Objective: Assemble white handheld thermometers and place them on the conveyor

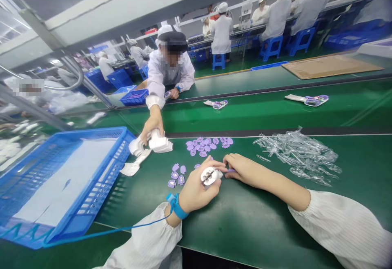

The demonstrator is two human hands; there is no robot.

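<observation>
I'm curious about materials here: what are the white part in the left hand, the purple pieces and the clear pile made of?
White part: probably hard plastic; smooth, rounded, moulded-looking. Purple pieces: likely plastic, fairly matt; even colour, crisp outlines. Clear pile: see-through with bright glints, so probably glossy plastic; stiff or filmy, I can't tell.

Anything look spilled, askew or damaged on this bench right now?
No clear damage. Most untidy: the clear plastic pieces on the right, heaped loosely, with strays lying apart at the left edge. Also, the blue cord from the wristband passes across the blue basket's near corner; it might snag.
</observation>
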